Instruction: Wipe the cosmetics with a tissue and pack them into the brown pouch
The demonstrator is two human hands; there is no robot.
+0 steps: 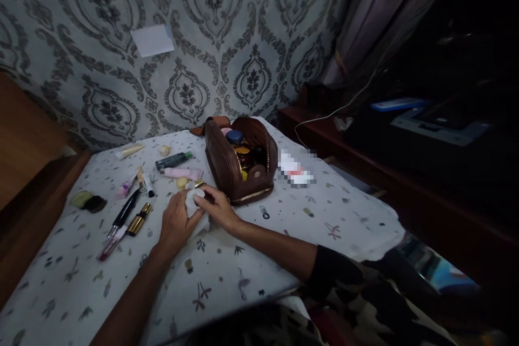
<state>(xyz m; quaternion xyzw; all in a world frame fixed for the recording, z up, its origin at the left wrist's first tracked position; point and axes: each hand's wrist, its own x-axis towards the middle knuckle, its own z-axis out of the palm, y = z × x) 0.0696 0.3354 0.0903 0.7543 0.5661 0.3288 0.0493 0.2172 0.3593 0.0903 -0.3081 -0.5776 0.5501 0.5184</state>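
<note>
My left hand (177, 220) is closed around a small white item (193, 203), which looks like a wipe or tissue, in front of the brown bag. My right hand (219, 208) meets it from the right, its fingers pressed on the same white item. A gold cap (199, 184) shows just beyond the fingers; whether it is held cannot be made out. The open brown bag (223, 165) stands behind my right hand, with a blue-lidded jar (234, 137) and other containers inside. Left of the hands lie a pink tube (182, 173), a dark green tube (173, 160) and a gold tube (139, 219).
A black pen-like item (126, 210), small tubes and a round compact (81, 199) lie at the left of the patterned cloth (320, 216). A patterned wall rises behind. At the right, a cable (332, 113) runs over a dark red ledge (295, 119).
</note>
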